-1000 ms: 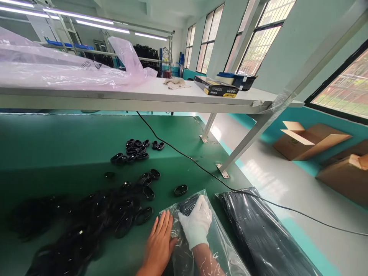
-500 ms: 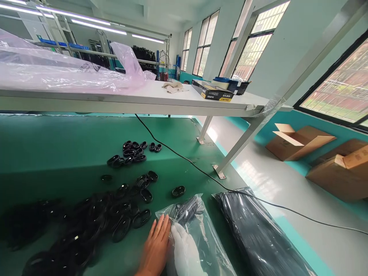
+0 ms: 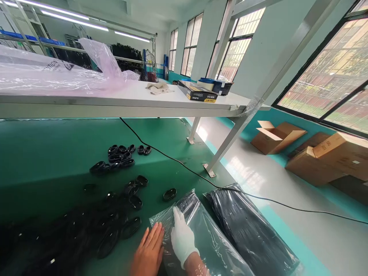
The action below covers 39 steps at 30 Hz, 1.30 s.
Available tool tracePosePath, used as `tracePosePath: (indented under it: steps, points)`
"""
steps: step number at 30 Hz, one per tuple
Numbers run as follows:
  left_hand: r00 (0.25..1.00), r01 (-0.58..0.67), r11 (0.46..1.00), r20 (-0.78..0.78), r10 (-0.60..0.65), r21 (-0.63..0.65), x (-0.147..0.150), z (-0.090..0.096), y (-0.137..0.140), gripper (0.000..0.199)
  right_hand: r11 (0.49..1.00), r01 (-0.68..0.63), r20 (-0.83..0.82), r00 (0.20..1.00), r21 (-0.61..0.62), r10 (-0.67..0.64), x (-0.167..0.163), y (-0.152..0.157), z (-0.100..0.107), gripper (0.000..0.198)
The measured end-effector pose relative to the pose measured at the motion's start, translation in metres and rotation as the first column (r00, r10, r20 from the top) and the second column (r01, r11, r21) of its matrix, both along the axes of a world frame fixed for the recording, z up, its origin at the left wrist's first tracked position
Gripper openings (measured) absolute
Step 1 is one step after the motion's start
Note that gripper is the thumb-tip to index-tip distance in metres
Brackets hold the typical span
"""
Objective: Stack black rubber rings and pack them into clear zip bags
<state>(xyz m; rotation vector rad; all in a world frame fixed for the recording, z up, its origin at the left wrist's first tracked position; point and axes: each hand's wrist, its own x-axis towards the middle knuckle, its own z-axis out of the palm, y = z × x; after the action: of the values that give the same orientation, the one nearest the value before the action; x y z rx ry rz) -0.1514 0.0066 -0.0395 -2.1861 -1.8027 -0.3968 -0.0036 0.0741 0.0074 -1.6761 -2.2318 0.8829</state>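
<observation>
My bare left hand [image 3: 148, 249] lies flat along the left edge of a clear plastic bag [image 3: 211, 235], fingers stretched out and close together. My right hand [image 3: 182, 234], in a white glove, rests at the bag with its index finger stretched toward the far end. Whether this hand is on top of the film or inside it, I cannot tell. Dark ribbed material [image 3: 188, 201] shows through the bag's far end. To the right lies a filled plastic bag [image 3: 250, 226] of long black pieces. A single glossy black oval ring [image 3: 169, 194] sits just beyond my hands.
Many black oval rings [image 3: 106, 237] lie heaped on the green surface [image 3: 57, 147] at left, with a smaller cluster [image 3: 120, 157] farther back. A black cable [image 3: 184, 165] crosses to the right bag. Ahead stands a white shelf [image 3: 138, 100]; cardboard boxes [image 3: 277, 137] are at right.
My right hand has moved up the bag toward its far end, its finger now extended. My left hand stays flat at the bag's edge. The view has turned slightly right.
</observation>
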Motion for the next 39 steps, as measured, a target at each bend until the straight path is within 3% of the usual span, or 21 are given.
tracePosePath:
  steps: [7,11,14,18,22,27,30,34,39]
  points:
    - [1.000,0.023,0.997,0.006,-0.022,-0.069,0.004,0.007,0.007,0.045,1.000,0.000,0.081,0.997,0.021,-0.002,-0.009,0.019,-0.004,0.036]
    - [0.994,0.108,0.989,0.048,-0.103,-0.102,0.006,0.012,0.006,0.046,0.998,0.018,0.075,0.997,-0.064,-0.013,0.004,0.008,0.003,0.066]
    - [0.987,0.149,0.982,0.076,-0.141,-0.119,0.008,0.019,0.003,0.048,0.992,0.022,0.075,0.997,-0.123,-0.013,0.013,-0.001,0.008,0.073]
    - [0.987,0.125,0.979,0.117,-0.107,-0.160,0.017,0.045,0.019,0.053,0.993,-0.042,0.027,0.999,-0.114,0.045,0.021,0.000,0.012,0.058]
    - [0.982,0.171,0.958,0.123,-0.145,-0.231,0.033,0.074,0.061,0.054,0.993,-0.085,-0.067,0.995,-0.080,0.079,0.029,0.005,0.014,0.034]
    - [0.977,0.200,0.951,0.126,-0.174,-0.237,0.034,0.079,0.096,0.051,0.993,-0.095,-0.120,0.989,-0.076,0.086,0.042,0.000,0.017,0.032]
    - [0.983,0.139,0.976,0.141,-0.115,-0.171,0.027,0.072,0.083,0.051,0.993,-0.092,-0.148,0.986,-0.068,0.081,0.049,-0.007,0.021,0.029]
    - [0.990,-0.012,0.998,0.137,0.021,-0.069,0.031,0.061,0.029,0.054,0.994,-0.087,-0.194,0.978,-0.062,0.074,0.052,-0.008,0.021,0.026]
    - [0.990,0.138,0.990,-0.015,-0.139,-0.044,0.051,0.047,-0.031,0.057,0.994,-0.094,-0.239,0.968,-0.048,0.080,0.047,0.004,0.014,0.029]
